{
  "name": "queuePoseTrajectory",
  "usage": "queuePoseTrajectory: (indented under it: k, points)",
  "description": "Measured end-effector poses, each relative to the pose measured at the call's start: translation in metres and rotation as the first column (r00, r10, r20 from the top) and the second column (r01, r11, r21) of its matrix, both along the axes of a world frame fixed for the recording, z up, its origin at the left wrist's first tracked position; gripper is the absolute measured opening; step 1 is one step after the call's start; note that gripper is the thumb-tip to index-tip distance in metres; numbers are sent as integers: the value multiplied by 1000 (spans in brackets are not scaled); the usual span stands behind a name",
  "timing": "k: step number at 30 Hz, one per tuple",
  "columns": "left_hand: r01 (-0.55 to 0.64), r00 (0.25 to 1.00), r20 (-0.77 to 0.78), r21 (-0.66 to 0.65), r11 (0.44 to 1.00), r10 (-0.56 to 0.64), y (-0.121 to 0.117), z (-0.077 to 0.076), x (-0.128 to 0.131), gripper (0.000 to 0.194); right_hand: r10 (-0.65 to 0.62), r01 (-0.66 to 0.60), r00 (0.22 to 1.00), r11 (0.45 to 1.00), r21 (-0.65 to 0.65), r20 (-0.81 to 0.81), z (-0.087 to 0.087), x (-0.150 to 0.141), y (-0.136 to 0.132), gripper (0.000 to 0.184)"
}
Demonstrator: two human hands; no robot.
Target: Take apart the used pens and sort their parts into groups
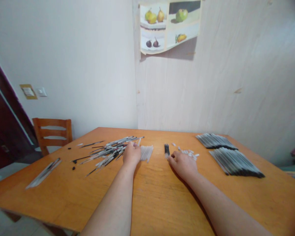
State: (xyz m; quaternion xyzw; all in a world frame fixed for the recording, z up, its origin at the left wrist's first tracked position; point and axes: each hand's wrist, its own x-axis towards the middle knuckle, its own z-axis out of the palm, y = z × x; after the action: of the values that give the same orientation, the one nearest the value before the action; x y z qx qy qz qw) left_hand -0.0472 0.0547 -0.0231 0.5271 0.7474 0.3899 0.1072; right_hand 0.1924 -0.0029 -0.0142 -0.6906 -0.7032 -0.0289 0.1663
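My left hand (132, 153) is closed on a whitish translucent pen tube (139, 141), which sticks up past its fingertips. Right beside that hand, a row of similar clear tubes (147, 153) lies on the table. To its left spreads a loose pile of pen parts (110, 150), dark and white sticks mixed together. My right hand (183, 164) rests on the table with fingers curled and tips pinched at the near end of a short row of dark pen refills (167, 149); what is between them is hidden. Small white caps (188, 152) are scattered just beyond its knuckles.
Two flat stacks of black-tipped clear pens, a far one (215, 141) and a near one (236, 162), lie on the right of the wooden table (152, 203). A clear sleeve with sticks (44, 173) and small black caps (73, 168) lie left. Behind stands a chair (52, 132).
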Motion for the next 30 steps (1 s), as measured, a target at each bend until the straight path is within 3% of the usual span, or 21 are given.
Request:
queuePoseTrajectory:
  k: [7,14,30]
  points:
    - [45,978,-202,-51,998,-54,-16,10,9,14,12,-11,1000,1000,11,-21,3,-2,-4,37]
    - [74,939,-329,-83,994,-97,-20,7,14,13,103,-101,994,994,40,-35,8,-2,-10,35]
    - [71,897,-430,-88,994,-102,-23,5,17,14,167,-168,984,986,-2,-65,5,-4,-14,37]
